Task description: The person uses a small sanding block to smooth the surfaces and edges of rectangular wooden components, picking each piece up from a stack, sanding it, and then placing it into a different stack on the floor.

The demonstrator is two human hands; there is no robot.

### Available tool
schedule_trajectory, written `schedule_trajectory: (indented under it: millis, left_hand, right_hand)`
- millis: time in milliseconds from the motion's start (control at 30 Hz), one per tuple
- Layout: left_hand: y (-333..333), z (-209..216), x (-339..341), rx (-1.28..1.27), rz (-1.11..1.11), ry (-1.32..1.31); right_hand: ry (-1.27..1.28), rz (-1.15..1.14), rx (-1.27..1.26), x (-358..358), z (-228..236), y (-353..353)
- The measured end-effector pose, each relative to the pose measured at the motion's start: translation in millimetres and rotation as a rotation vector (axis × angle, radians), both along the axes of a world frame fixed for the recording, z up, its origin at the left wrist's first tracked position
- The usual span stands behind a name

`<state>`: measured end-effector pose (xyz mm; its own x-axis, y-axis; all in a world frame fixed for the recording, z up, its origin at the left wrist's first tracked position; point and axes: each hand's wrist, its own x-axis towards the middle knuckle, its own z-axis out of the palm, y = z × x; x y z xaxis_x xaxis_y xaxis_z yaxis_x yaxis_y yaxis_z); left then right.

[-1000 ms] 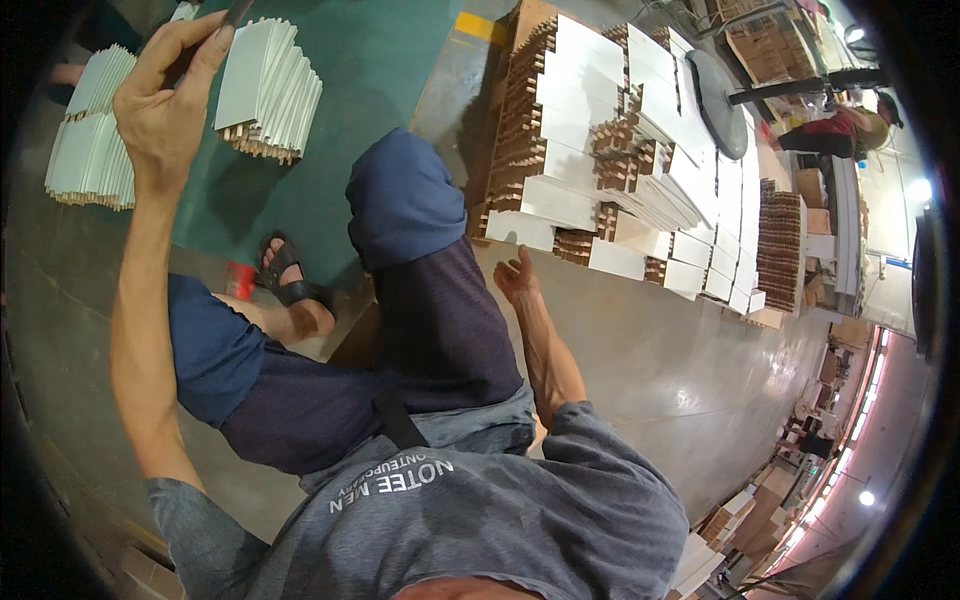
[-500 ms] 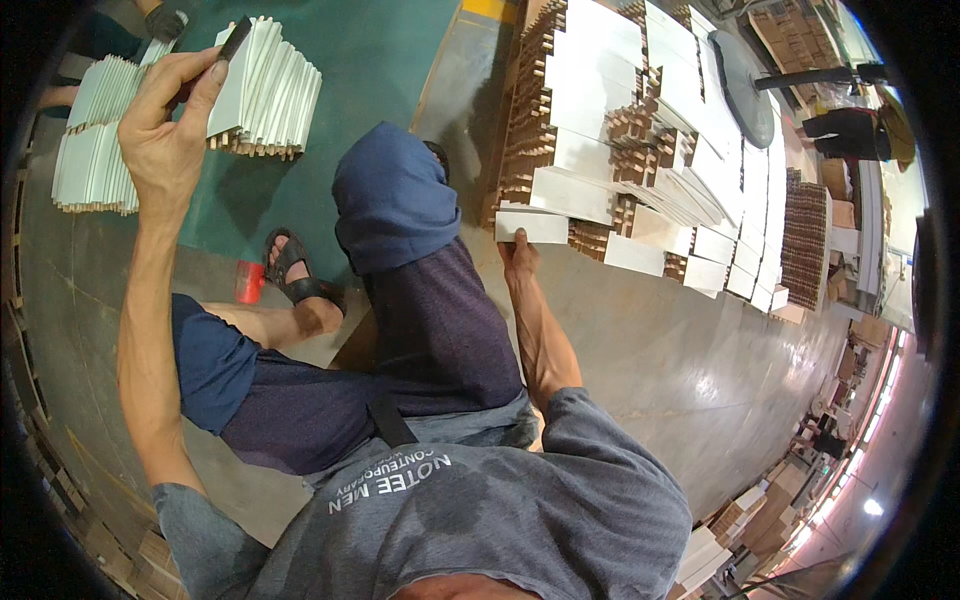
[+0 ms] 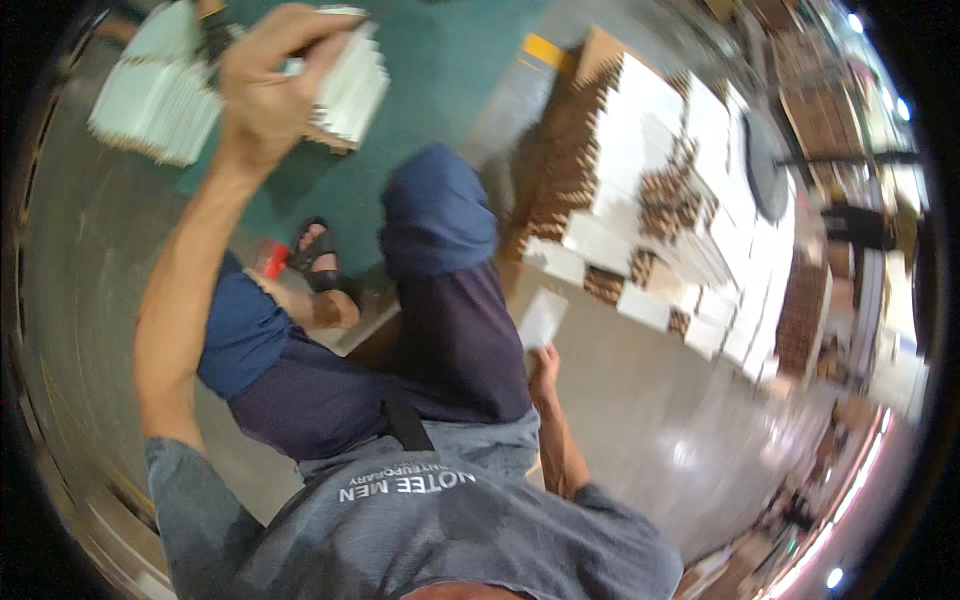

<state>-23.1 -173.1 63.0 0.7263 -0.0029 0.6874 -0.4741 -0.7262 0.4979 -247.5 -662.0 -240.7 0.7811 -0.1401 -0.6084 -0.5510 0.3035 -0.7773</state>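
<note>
My right hand grips a small white rectangular board by one end, beside my right thigh and apart from the big stack. White boards with brown edges fill that large stack to the right. My left hand is raised at the upper left, fingers pinched together and blurred. What sits in its fingertips cannot be made out. Behind it stands a bundle of upright white boards, partly hidden by the hand. Further left is another bundle of white boards.
A red container stands on the floor by my sandalled foot. Green matting lies under the bundles. Another person's gloved hand shows at the upper left. A dark round-ended object overhangs the stack.
My right hand has drawn the white board away from the stack toward me. My left hand has moved up and right; the dark strip seen in its fingers is no longer visible. The view has shifted.
</note>
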Motion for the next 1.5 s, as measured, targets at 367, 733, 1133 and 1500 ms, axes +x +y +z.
schedule_trajectory:
  millis: [367,733,1133,1500]
  left_hand:
    - [-11.2,5.2,2.5,-0.152,0.031,-0.168]
    - [11.2,8.8,9.8,-0.292,0.125,-0.198]
    - [21.2,5.6,12.3,-0.333,0.05,-0.025]
    - [-0.8,-7.6,24.2,0.017,0.034,-0.09]
  right_hand:
    - [-0.612,0.077,0.18,117.2,224.9,69.0]
    - [-0.626,0.547,1.021,251.0,276.4,241.3]
    - [-0.189,0.738,1.006,248.4,234.9,283.7]
    - [-0.16,0.646,0.786,247.6,247.2,285.3]
